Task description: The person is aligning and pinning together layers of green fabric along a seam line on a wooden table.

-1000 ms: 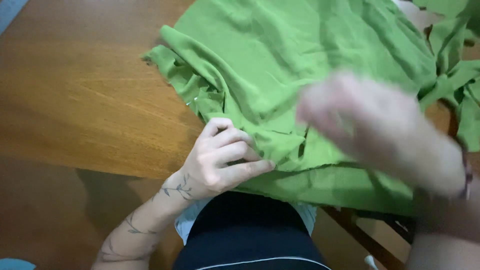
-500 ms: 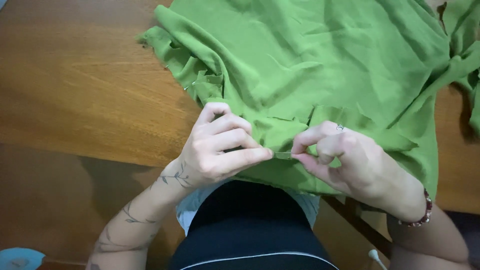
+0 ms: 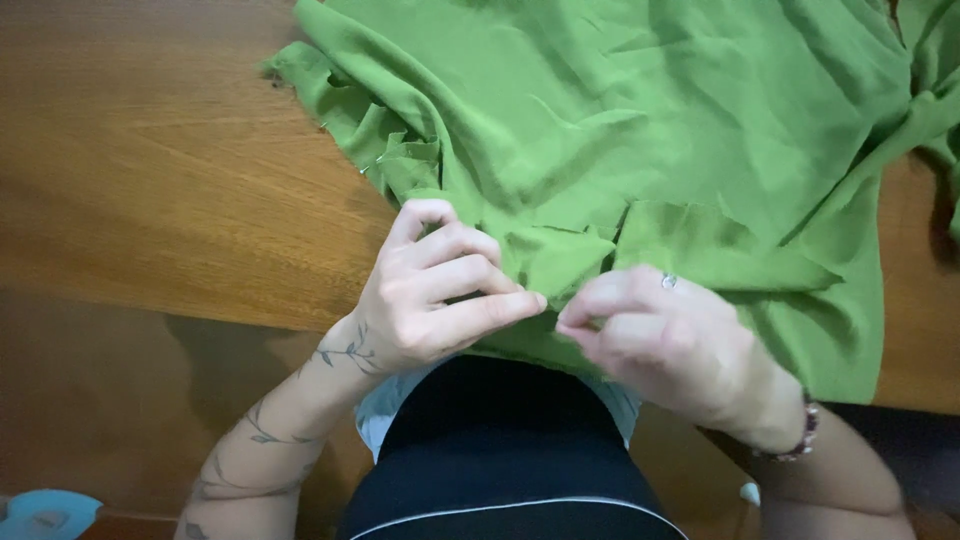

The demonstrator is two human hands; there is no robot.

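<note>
A large piece of green fabric (image 3: 640, 130) lies crumpled on a wooden table (image 3: 150, 180). My left hand (image 3: 435, 295) pinches the fabric's near edge at the table's front, fingers curled tight. My right hand (image 3: 660, 340) is right beside it, fingertips almost touching the left hand's, also pinching the same folded edge. A ring shows on one right finger and a bead bracelet (image 3: 800, 445) on the right wrist. A small pin (image 3: 375, 163) sticks in the fabric's ragged left edge.
The table's bare wood stretches to the left of the fabric. Below the table's front edge is the floor, with a light blue object (image 3: 45, 510) at the bottom left corner. My dark clothing fills the bottom middle.
My right hand swept down from above the fabric to the near edge and now pinches it next to the left hand. The left hand kept its grip.
</note>
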